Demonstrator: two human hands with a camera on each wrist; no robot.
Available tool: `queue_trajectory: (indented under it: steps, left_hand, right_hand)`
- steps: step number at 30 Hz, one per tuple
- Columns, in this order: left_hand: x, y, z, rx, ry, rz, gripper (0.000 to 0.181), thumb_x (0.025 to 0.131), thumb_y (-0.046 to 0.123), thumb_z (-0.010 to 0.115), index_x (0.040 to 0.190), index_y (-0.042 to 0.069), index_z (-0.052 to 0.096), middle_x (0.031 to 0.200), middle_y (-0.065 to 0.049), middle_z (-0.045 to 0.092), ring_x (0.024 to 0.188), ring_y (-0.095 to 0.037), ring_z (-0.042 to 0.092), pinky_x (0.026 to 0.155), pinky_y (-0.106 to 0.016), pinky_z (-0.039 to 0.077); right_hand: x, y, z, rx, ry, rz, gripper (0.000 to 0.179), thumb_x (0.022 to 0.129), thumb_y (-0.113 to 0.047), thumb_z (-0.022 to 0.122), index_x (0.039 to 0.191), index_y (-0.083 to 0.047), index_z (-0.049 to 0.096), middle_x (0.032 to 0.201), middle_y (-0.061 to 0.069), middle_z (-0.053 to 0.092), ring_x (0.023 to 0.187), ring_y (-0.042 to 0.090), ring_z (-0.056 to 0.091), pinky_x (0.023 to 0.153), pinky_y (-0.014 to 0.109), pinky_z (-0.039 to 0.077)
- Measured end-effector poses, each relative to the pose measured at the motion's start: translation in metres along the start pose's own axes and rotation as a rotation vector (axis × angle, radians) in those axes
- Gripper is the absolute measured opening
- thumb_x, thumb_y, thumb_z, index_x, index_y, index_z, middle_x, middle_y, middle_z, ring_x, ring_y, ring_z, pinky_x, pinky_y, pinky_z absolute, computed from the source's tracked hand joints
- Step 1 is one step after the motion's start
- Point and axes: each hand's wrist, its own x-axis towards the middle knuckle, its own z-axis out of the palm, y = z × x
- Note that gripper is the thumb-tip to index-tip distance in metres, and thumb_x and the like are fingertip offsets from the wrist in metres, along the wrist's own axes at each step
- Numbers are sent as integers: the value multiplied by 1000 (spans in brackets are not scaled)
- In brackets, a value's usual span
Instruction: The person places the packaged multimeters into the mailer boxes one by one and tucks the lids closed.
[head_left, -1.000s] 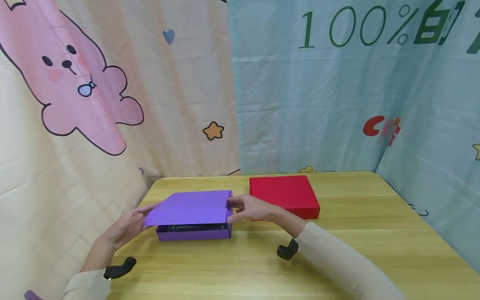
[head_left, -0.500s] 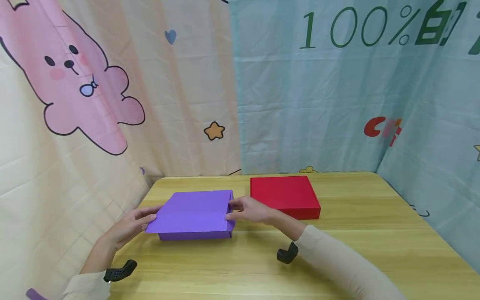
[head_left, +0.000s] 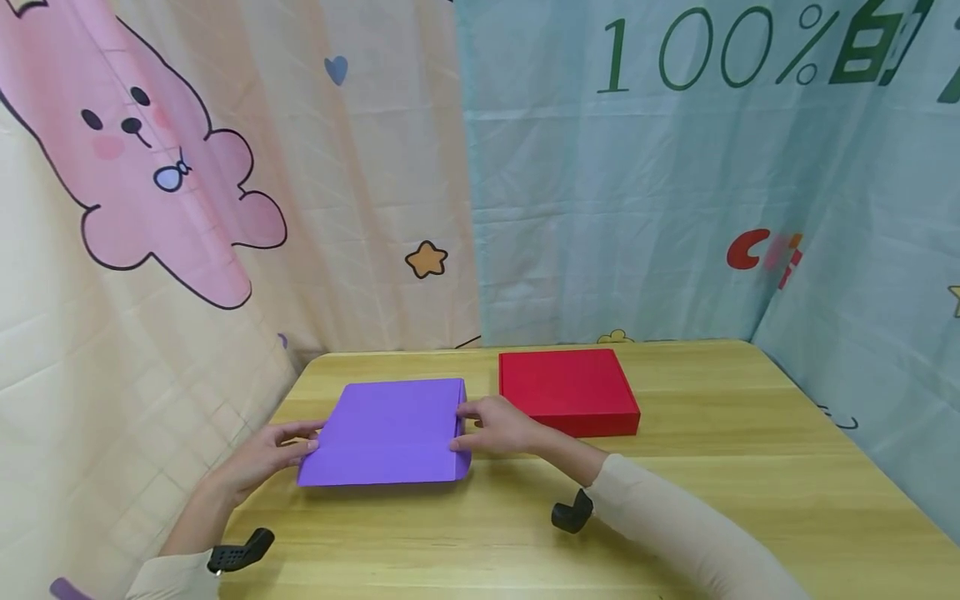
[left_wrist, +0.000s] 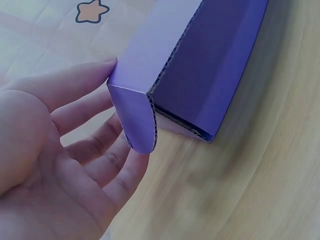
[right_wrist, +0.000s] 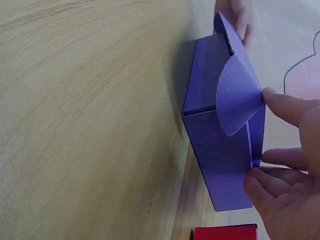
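Note:
A purple cardboard box (head_left: 386, 421) lies on the table with its lid folded over it; the lid's front panel slopes forward and hides the box's front in the head view. My left hand (head_left: 266, 454) holds the lid's left front corner, thumb on the edge and fingers around the small side flap (left_wrist: 134, 120). On the opposite side, my right hand (head_left: 501, 427) has its thumb at the lid's edge by a rounded flap (right_wrist: 240, 95), its other fingers against the box's side. From the left wrist, a gap shows between the front panel and the box.
A closed red box (head_left: 570, 387) lies just behind and right of the purple one, near my right forearm. The wooden table (head_left: 712, 467) carries both. Printed curtains (head_left: 375, 167) hang around its back and sides.
The lid has come down over the purple box, and its front panel now covers the dark contents and front wall seen earlier. My left hand has moved slightly down and toward me.

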Motion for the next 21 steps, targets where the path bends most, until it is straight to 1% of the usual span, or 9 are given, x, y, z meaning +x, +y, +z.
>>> queue_trajectory:
  steps: [3, 5, 7, 10, 11, 15, 16, 18, 21]
  left_hand:
    - [1, -1, 1, 3, 12, 1, 55, 103, 13, 65, 146, -16, 45, 139, -30, 52, 109, -9, 59, 89, -26, 53]
    - [1, -2, 2, -4, 15, -1, 56, 102, 12, 66, 146, -16, 45, 138, -29, 52, 107, -9, 60, 88, -26, 53]
    - [1, -4, 4, -24, 11, -10, 57, 102, 9, 66, 147, -17, 42, 134, -27, 53, 104, -11, 61, 87, -28, 55]
    - [1, -5, 7, -55, 0, -43, 63, 101, 8, 67, 150, -17, 36, 128, -24, 53, 100, -17, 64, 85, -33, 57]
    - [1, -5, 8, -68, -3, -61, 64, 101, 8, 67, 150, -17, 34, 127, -24, 53, 100, -19, 64, 85, -34, 58]
    - [2, -1, 11, -89, -6, -137, 68, 101, 9, 68, 150, -18, 31, 128, -24, 55, 100, -24, 66, 85, -38, 58]
    - [3, 0, 10, -91, -7, -153, 69, 101, 10, 69, 150, -18, 31, 127, -24, 56, 101, -25, 66, 85, -39, 58]
    - [3, 0, 10, -97, -15, -173, 69, 101, 11, 68, 150, -19, 30, 126, -23, 56, 100, -25, 66, 84, -39, 58]
    - [4, -2, 9, -120, -45, -180, 69, 102, 12, 67, 149, -21, 27, 122, -17, 60, 100, -24, 67, 85, -40, 58]
  right_hand:
    - [0, -1, 0, -36, 6, -16, 58, 90, -38, 82, 134, -3, 68, 127, 9, 69, 115, 27, 64, 94, 34, 54]
    - [1, -2, 0, -117, -14, -55, 54, 91, -37, 81, 132, -4, 70, 131, 10, 68, 123, 26, 61, 100, 35, 51]
    - [2, -3, 0, -215, -47, -104, 51, 93, -37, 79, 133, -5, 71, 139, 11, 64, 132, 26, 57, 107, 36, 47]
    - [5, -5, -2, -344, -108, -190, 46, 95, -36, 77, 131, -7, 73, 142, 13, 61, 135, 24, 55, 110, 34, 43]
    - [7, -6, -4, -363, -124, -205, 45, 95, -35, 77, 130, -7, 73, 141, 13, 62, 133, 23, 56, 110, 34, 43]
    - [15, -14, -12, -416, -169, -201, 44, 92, -38, 80, 125, -9, 76, 133, 8, 68, 125, 18, 62, 104, 28, 48]
    - [17, -17, -14, -432, -180, -204, 42, 92, -39, 80, 122, -9, 78, 124, 4, 73, 115, 14, 66, 97, 24, 50]
    - [23, -21, -15, -440, -200, -232, 40, 91, -39, 81, 119, -11, 79, 113, -3, 75, 102, 8, 67, 88, 20, 51]
    - [33, -23, -10, -360, -240, -310, 42, 93, -38, 79, 124, -11, 77, 117, -4, 74, 107, 7, 65, 90, 18, 48]
